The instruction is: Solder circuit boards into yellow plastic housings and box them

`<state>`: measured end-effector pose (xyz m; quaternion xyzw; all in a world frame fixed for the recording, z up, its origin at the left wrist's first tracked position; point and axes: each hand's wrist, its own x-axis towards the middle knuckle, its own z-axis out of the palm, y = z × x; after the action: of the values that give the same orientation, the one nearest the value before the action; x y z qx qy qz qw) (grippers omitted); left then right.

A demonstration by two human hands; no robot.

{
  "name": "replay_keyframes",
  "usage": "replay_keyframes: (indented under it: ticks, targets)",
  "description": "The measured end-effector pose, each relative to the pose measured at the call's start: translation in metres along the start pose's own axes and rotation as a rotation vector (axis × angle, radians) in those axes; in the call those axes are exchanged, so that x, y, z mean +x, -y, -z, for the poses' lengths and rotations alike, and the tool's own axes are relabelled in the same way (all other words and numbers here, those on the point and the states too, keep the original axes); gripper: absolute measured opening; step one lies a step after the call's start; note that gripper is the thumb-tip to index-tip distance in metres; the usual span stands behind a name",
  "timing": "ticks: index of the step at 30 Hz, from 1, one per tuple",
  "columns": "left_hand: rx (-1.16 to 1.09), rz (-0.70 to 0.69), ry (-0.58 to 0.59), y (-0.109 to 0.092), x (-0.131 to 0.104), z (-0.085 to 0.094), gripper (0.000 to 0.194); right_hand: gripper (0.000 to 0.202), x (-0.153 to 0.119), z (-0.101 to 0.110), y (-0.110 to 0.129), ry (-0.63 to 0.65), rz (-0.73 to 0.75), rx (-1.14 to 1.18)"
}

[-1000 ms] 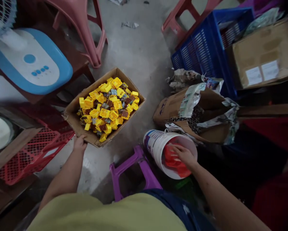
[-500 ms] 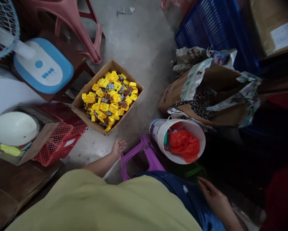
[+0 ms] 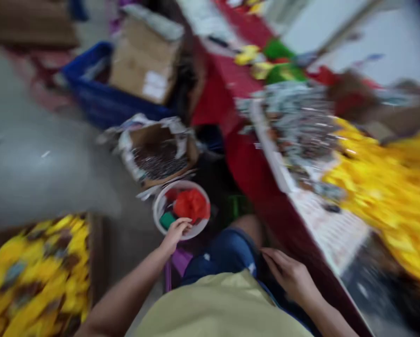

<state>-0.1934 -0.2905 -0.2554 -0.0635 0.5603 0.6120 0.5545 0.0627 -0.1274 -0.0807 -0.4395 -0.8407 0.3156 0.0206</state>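
Observation:
My left hand (image 3: 178,232) hovers at the near rim of a white bucket (image 3: 157,213), its fingers loosely bent and apart. I see nothing in it. Inside the bucket lie a crumpled red plastic bag (image 3: 191,205) and something green (image 3: 166,220). My right hand (image 3: 291,274) is open over my right thigh, beside the red cloth side of the table (image 3: 252,164), with its fingers stretched out and nothing between them. At the lower left stands a cardboard box (image 3: 98,252) full of small yellow, brown and grey plastic parts (image 3: 37,271). Motion blurs the picture.
A paper-lined carton (image 3: 192,157) of dark small pieces stands beyond the bucket. Behind it is a blue crate (image 3: 114,110) with a cardboard box (image 3: 144,61). Yellow parts (image 3: 381,187) and grey parts (image 3: 297,117) are heaped on the table. A purple stool (image 3: 181,261) is under me.
My view has swung to the right, bringing the loaded table into sight. My left hand has moved from beside the box of yellow parts to the bucket. My right hand stays open.

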Motion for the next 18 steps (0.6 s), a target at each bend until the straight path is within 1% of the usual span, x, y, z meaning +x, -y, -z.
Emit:
replay_keyframes:
  ticks: [2, 4, 5, 7, 9, 11, 13, 14, 15, 16, 18]
  targets:
    - [0.203, -0.162, 0.148, -0.043, 0.015, -0.042, 0.011, 0.024, -0.006, 0.020, 0.000, -0.118, 0.108, -0.004]
    - [0.368, -0.320, 0.308, -0.077, 0.018, -0.095, 0.013, 0.021, -0.012, 0.038, -0.005, -0.251, 0.245, -0.089]
    - [0.435, -0.384, 0.393, -0.089, 0.015, -0.123, 0.013, 0.023, -0.017, 0.046, -0.008, -0.305, 0.292, -0.131]
    - [0.582, -0.528, 0.590, -0.100, 0.001, -0.176, 0.014, 0.025, -0.028, 0.055, -0.011, -0.378, 0.322, -0.173]
    - [0.744, -0.726, 0.832, -0.101, -0.016, -0.221, 0.016, 0.026, -0.040, 0.059, -0.011, -0.433, 0.287, -0.150]
    - [0.879, -0.942, 1.071, -0.098, -0.030, -0.260, 0.021, 0.025, -0.051, 0.065, -0.013, -0.515, 0.234, -0.113]
    - [0.959, -1.127, 1.248, -0.095, -0.039, -0.299, 0.023, 0.025, -0.070, 0.078, -0.023, -0.662, 0.136, -0.088]
    - [0.978, -1.225, 1.319, -0.093, -0.042, -0.320, 0.024, 0.024, -0.086, 0.086, -0.031, -0.754, 0.066, -0.080]
    - [0.980, -1.326, 1.391, -0.089, -0.047, -0.341, 0.026, 0.024, -0.108, 0.092, -0.039, -0.856, -0.018, -0.075]
    - [0.961, -1.418, 1.462, -0.083, -0.051, -0.361, 0.027, 0.024, -0.136, 0.095, -0.046, -0.967, -0.118, -0.074]
    - [0.895, -1.539, 1.567, -0.067, -0.062, -0.394, 0.026, 0.029, -0.208, 0.093, -0.054, -1.223, -0.371, -0.092]
